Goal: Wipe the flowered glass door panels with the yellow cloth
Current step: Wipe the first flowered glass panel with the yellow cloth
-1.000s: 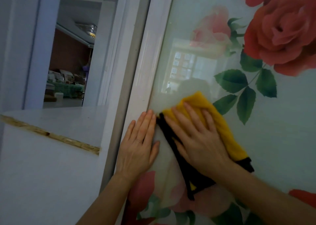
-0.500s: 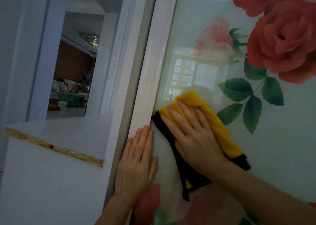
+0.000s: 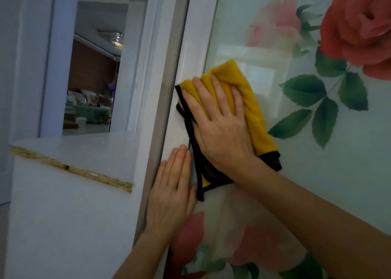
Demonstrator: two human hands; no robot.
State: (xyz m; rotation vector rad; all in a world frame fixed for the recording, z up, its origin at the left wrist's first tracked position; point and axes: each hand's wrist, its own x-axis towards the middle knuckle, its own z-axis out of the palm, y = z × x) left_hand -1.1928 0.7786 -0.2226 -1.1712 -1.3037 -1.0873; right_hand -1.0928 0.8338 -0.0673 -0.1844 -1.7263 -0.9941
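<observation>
Far left on my feed there's a white ledge (image 3: 69, 149) with a chipped strip along its front edge where raw board shows through. Above it an opening looks into another room with a brown wall. Too dim and small to make out much back there.

Next comes the white door frame (image 3: 201, 35), running up at a slant with a grey strip on its left side. The left hand (image 3: 171, 192) lies flat against the lower part of that frame. Its fingers (image 3: 182, 158) are straight and close together, gripping nothing, just pressed on the surface. There's a thin ring (image 3: 171, 187) on 1 finger.

Just right of it and higher up is the yellow cloth (image 3: 254, 109), bunched flat against the flowered glass panel (image 3: 338, 183) right at its left edge, partly lapping onto the frame. It has black edging (image 3: 197, 181) and a dark underside folded out at the bottom. The right hand (image 3: 218, 126) is spread on top of it, fingers (image 3: 218, 92) straight and fanned a little, pushing the cloth to the glass rather than curling round it. The tips of the left hand nearly meet the cloth's black edge.

Further right the glass is pale green-white with a big red rose (image 3: 359, 24) at the top corner and dark green leaves (image 3: 304, 90) below it, while fainter pink roses sit higher up and down near the bottom.
</observation>
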